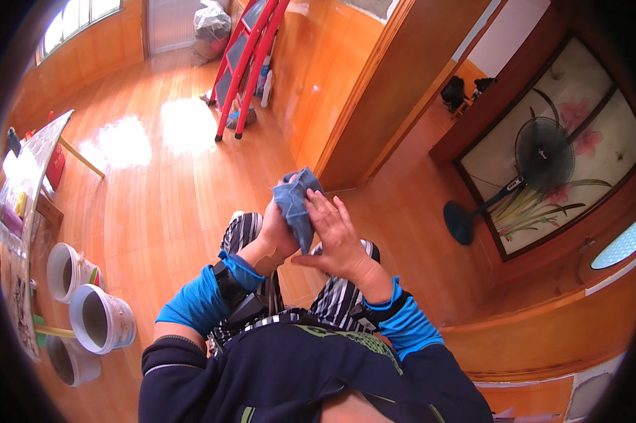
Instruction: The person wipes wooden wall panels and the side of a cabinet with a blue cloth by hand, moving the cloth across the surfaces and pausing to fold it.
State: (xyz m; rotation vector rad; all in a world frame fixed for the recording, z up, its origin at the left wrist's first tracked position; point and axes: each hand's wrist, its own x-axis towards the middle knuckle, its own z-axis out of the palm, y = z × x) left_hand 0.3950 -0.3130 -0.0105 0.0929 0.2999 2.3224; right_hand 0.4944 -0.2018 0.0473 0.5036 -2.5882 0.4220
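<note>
A crumpled blue cloth [296, 206] is held up in front of the body, above the knees. My left hand [278, 224] supports it from the left and beneath, its fingers mostly hidden by the fabric. Against the cloth's right side lies my right hand [333, 230], its fingers spread and the fingertips touching the fabric; it does not close around it. Blue sleeve covers and black straps are on both forearms.
A red stepladder [238, 69] leans near the wood-panelled wall. White buckets [122, 322] stand at the left beside a cluttered table [30, 222]. At the right, a standing fan [544, 153] is before a floral panel [587, 100]. A bagged bundle [212, 31] sits by the far door.
</note>
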